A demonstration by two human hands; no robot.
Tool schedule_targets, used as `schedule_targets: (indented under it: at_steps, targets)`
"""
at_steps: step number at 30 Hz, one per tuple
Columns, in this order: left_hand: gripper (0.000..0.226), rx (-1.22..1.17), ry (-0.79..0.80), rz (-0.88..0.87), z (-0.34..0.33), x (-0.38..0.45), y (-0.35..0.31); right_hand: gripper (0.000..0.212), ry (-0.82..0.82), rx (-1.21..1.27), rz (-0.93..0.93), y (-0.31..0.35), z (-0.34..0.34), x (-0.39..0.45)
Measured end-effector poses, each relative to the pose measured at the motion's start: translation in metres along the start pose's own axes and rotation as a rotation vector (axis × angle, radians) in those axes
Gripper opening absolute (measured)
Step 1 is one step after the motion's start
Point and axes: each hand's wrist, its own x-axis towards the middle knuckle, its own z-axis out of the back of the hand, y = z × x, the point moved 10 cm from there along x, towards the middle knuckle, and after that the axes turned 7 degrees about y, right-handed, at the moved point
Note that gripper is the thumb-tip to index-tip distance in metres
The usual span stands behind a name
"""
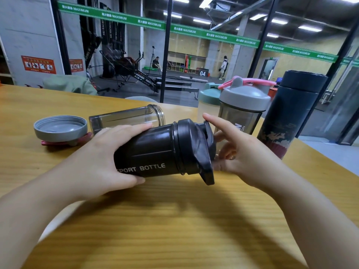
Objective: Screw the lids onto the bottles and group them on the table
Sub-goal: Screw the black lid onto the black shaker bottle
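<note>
**Black bottle capped above the bench**

I am gripping the black bottle point(153, 152) sideways over the bench point(174, 220), left hand point(108, 160) wrapped round its body, right hand point(239, 150) fingers point(210, 118) spread, touching its lid point(196, 148). A clear bottle point(126, 118) is lying open behind.

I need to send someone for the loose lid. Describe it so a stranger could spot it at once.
Start at the wooden table and look to its far left, past the left hand. There, beside a clear bottle lying on its side, the grey lid rests upside down on its pink loop. It is the only lid not on a bottle.
</note>
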Motion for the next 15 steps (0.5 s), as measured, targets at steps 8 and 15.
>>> schedule_targets:
  at_steps: [8,15]
  targets:
    - [0.093,0.009,-0.044,-0.029,0.002,0.002,0.0,0.084,-0.003,0.065,-0.101,-0.01,-0.003,-0.002]
    - [0.085,-0.016,-0.055,-0.065,0.005,-0.001,-0.008,0.051,-0.067,0.044,-0.107,-0.017,0.0,-0.004]
